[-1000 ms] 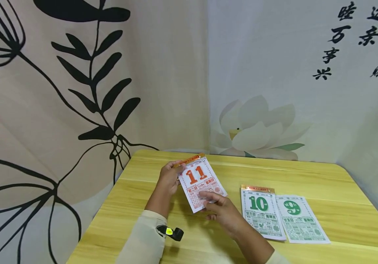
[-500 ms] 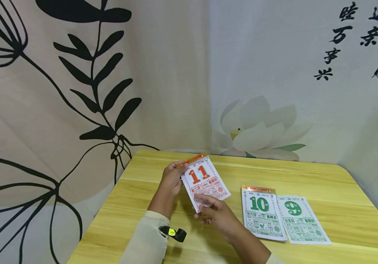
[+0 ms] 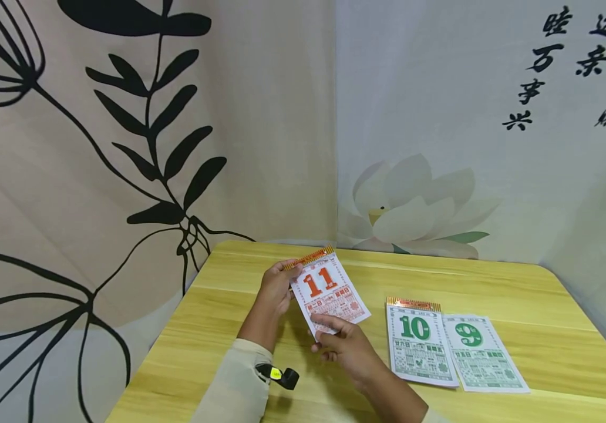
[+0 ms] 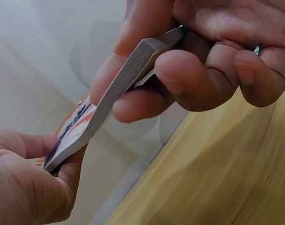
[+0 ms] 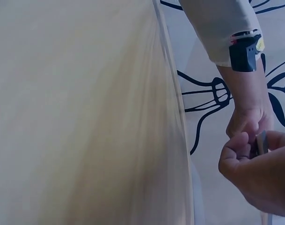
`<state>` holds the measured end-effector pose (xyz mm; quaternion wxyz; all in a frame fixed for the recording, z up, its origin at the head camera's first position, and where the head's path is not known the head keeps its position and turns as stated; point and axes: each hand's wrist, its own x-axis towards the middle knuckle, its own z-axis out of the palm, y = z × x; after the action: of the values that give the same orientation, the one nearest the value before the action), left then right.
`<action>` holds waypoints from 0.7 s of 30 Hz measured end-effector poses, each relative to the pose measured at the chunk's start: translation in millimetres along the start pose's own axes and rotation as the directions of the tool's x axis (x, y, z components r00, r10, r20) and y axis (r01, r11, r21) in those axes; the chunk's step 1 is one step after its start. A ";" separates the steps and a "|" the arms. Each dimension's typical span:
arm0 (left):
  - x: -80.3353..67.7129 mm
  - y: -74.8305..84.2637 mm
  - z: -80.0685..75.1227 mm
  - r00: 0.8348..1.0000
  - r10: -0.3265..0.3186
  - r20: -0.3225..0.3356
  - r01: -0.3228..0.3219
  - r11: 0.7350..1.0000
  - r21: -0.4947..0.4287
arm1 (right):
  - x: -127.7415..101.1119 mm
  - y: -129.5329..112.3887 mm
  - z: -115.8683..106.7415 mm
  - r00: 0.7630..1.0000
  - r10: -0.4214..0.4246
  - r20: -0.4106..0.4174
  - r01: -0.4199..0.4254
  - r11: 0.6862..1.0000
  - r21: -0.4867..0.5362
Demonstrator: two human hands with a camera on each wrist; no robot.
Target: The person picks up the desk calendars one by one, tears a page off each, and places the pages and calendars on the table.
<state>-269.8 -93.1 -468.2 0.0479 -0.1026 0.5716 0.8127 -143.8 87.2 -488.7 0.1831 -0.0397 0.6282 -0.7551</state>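
L hand (image 3: pixel 275 286) pinches a calendar pad (image 3: pixel 330 294) at its upper left edge by the orange band (image 3: pixel 313 257) & R hand (image 3: pixel 347 346) pinches its lower corner, the pad held tilted above the bench (image 3: pixel 472 276), a big red "11" up front w/ Chinese fine print mostly too small to read. Farther R on the bench lie a 2nd pad (image 3: pixel 423 352), green "10" w/ 廿六日 below, and, just beside it, a pg. (image 3: pixel 485 358) w/ green "9." Behind, black brushed characters (image 3: pixel 548 56) on the curtain (image 3: pixel 414 88) incl. 睦万事兴 & 远亲, others cut off at the R edge.
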 end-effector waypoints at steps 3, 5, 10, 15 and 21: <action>0.2 -1.1 -0.2 1.000 0.005 -0.002 -0.005 1.000 0.006 | 0.1 1.0 1.9 1.000 0.003 -0.015 -0.003 1.000 0.004; 0.6 -1.8 -0.3 1.000 0.003 -0.004 -0.003 1.000 0.010 | 0.2 1.4 3.3 1.000 0.007 -0.027 -0.007 1.000 0.007; 0.2 -3.0 -0.2 1.000 0.002 -0.004 -0.002 1.000 0.014 | 0.0 0.8 7.9 0.997 0.027 -0.074 -0.025 0.999 0.028; -0.8 -2.1 -0.9 1.000 0.002 -0.002 -0.002 1.000 0.014 | 0.8 0.9 10.6 0.991 0.051 -0.128 -0.043 0.997 0.059; -4.5 3.8 0.6 1.000 0.012 -0.014 -0.012 1.000 0.010 | 2.5 5.1 13.3 0.978 0.074 -0.192 -0.052 0.992 0.117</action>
<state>-266.2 -93.7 -463.5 0.0393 -0.1046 0.5764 0.8095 -141.1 73.2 -491.3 0.1461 0.0654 0.6011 -0.7830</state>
